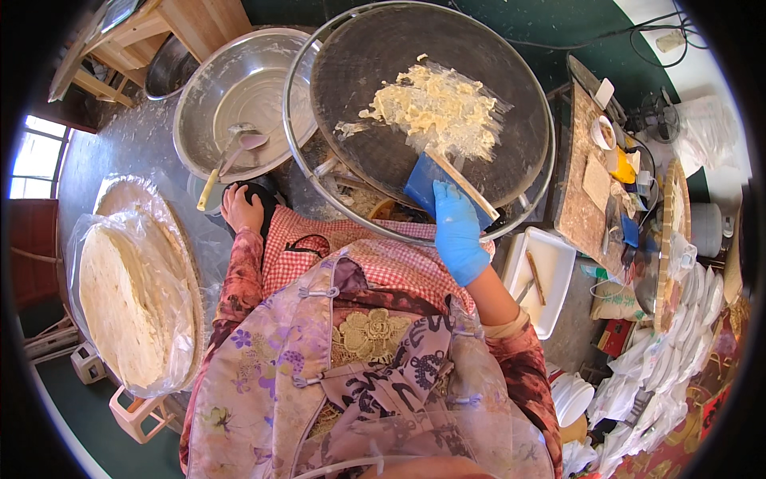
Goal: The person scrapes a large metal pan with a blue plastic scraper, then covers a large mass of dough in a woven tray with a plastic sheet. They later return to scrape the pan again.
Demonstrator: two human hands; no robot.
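My right hand (456, 235), in a blue glove, grips a blue scraper (424, 184) with a pale wooden edge at the lower rim of a round dark griddle (347, 72). A rough patch of pale batter (431, 112) is smeared across the griddle, above the scraper. My bare left hand (242, 209) lies with fingers apart on something black beside my checked apron, just below a large steel bowl (195, 120). The bowl holds a pink spoon (254, 141) and a yellow-handled utensil (207, 191).
At left, stacked flatbreads (120, 303) lie in plastic on a round board. At right stand a worktable (581, 207) with tools and containers, a white tray (542, 311) with sticks, and white bags (654, 359). A wooden stand (183, 32) is at the upper left.
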